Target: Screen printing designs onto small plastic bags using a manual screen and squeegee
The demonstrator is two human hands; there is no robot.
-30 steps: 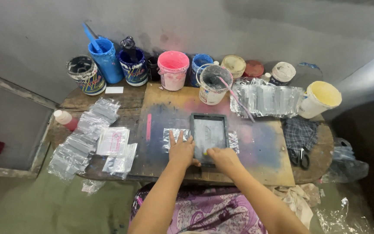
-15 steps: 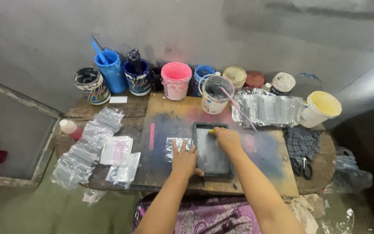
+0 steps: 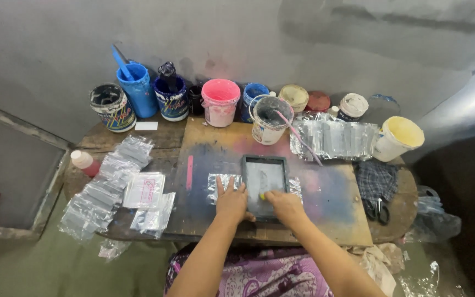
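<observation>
A small dark-framed printing screen (image 3: 264, 179) lies flat on a shiny silver pouch (image 3: 219, 185) in the middle of the stained board (image 3: 331, 203). My left hand (image 3: 231, 202) presses flat on the frame's near left corner and the pouch, fingers spread. My right hand (image 3: 285, 205) rests on the screen's near part, closed on a small yellow-tipped scraper (image 3: 261, 196) that is mostly hidden under the fingers.
Paint tubs line the wall: black (image 3: 109, 106), blue (image 3: 137, 89), pink (image 3: 220, 102), white with a stick (image 3: 271, 119), cream (image 3: 398, 137). Silver pouches lie stacked at right (image 3: 333, 137) and spread at left (image 3: 111, 184). Scissors (image 3: 377, 209) lie on a checked cloth.
My right hand has drawn back across the screen from its far edge to its near part. The left hand has stayed pressed on the frame's left side.
</observation>
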